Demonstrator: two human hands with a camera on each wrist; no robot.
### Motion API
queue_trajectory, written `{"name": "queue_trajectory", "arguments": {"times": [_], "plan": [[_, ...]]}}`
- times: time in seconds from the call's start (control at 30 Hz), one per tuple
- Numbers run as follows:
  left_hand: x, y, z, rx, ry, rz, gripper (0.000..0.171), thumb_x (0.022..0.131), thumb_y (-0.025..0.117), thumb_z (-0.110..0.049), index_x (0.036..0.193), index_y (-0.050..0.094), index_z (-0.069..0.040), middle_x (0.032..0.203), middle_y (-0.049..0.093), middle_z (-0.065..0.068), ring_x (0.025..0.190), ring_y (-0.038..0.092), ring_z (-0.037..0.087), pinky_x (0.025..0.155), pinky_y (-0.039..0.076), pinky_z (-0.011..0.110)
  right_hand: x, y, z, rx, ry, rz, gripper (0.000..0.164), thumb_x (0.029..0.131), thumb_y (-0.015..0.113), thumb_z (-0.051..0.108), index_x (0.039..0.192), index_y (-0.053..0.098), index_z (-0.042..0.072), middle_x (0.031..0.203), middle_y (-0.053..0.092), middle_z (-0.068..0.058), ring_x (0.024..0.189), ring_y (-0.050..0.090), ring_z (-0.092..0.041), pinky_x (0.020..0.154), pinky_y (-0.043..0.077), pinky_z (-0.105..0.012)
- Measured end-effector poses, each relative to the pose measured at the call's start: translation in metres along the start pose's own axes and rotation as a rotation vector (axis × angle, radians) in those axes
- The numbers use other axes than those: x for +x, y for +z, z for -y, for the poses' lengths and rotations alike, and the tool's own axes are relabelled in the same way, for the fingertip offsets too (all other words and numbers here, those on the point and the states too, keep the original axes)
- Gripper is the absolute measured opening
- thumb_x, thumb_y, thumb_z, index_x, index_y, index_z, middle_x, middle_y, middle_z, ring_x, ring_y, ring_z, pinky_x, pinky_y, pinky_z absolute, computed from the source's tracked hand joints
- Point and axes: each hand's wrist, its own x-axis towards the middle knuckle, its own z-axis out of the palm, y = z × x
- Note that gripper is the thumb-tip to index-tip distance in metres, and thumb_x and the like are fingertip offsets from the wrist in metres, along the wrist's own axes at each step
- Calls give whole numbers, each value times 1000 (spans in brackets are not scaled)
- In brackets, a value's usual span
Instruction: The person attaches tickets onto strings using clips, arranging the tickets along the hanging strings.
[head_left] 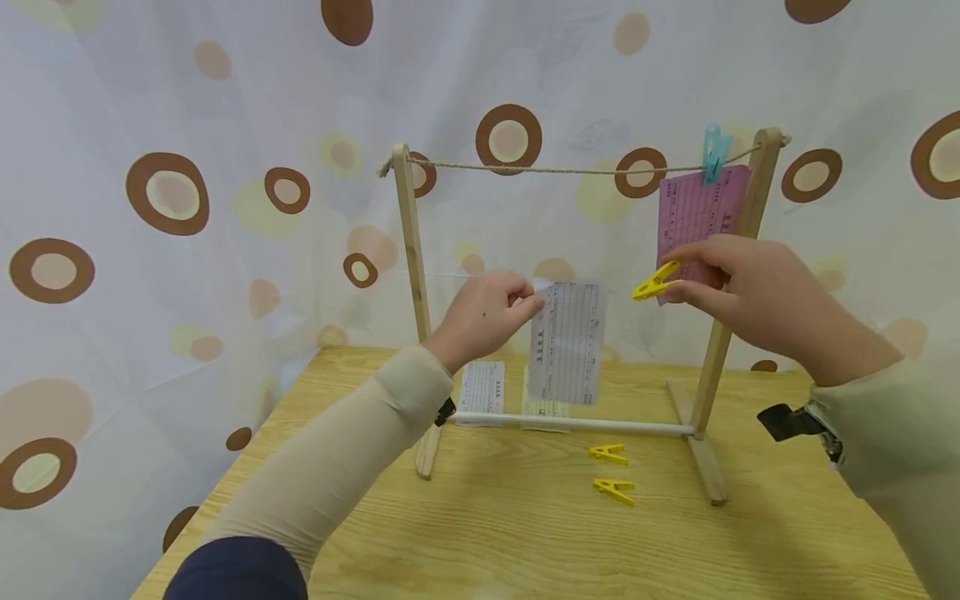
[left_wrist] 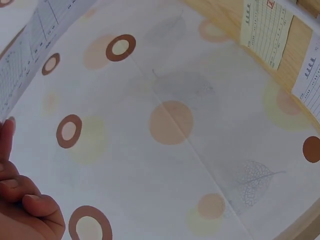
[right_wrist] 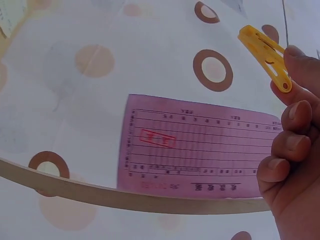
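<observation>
Head view, middle of frame: left grip point(head_left: 483, 317) pinching a white slip point(head_left: 566, 342) by its upper left corner, between thumb and fingertip. Slip hangs well below the rope point(head_left: 525, 169), touching neither rope nor posts. Right of centre: right grip point(head_left: 757, 292) grasping a yellow clothespin point(head_left: 654, 282) by the handle end, nose pointing left; its jaws look closed.

Upper right: pink slip point(head_left: 697, 212) on the rope, slightly tilted, under one blue clip point(head_left: 715, 154), beside the right post point(head_left: 759, 192). Lower centre: a printed white sheet point(head_left: 482, 385) and a pale yellow slip point(head_left: 546, 408) on the worktop point(head_left: 480, 533), partly behind the crossbar point(head_left: 570, 423); two spare clothespins point(head_left: 608, 453) nearer the camera.

Risks, as judged. White slip held at one corner only: it could swing, twist or slide out if the pinch loosens. The thin sheet may crease if pushed against the rope. The clothespin could spring from the fingers if squeezed off-centre; if its jaws don't open enough, it may catch rope without paper. Right grip overlaps the pink slip's lower part; contact cannot be told, but a sideways knock might pull that slip askew under its single clip. Rope sags a little; a downward tug could shake what hangs there or rock the stand.
</observation>
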Motion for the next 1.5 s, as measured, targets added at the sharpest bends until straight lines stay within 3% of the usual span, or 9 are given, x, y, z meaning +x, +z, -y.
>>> {"name": "queue_trajectory", "arguments": {"times": [0.4, 0.63, 0.9, 1.5], "plan": [[32, -9, -15, 46, -13, -40, 24, 104, 60, -31, 87, 67, -15, 80, 54, 2, 71, 44, 16, 64, 33, 28, 58, -57, 11, -127, -15, 22, 37, 97, 71, 28, 128, 69, 9, 80, 56, -5, 71, 43, -21, 56, 36, -32], [52, -14, -23, 63, 44, -103, 25, 103, 61, -29, 83, 66, -15, 77, 54, 0, 71, 44, 15, 67, 34, 28, 92, -79, 12, -185, 10, 85, 37, 99, 68, 30, 127, 68, 6, 81, 50, -8, 71, 44, -23, 54, 36, -33], [67, -18, -27, 105, 61, -121, 27, 103, 60, -30, 82, 66, -14, 79, 55, 0, 73, 46, 15, 69, 37, 27, 115, -89, 7, -186, 35, 168, 36, 102, 63, 34, 125, 68, 7, 86, 55, -10, 78, 48, -26, 56, 43, -35], [83, -26, -37, 154, 27, -138, 27, 104, 58, -34, 87, 66, -15, 80, 55, -1, 75, 46, 14, 70, 36, 26, 134, -86, 11, -169, 29, 195, 23, 103, 61, 29, 102, 73, 9, 89, 70, -9, 81, 51, -27, 59, 43, -36]]}}
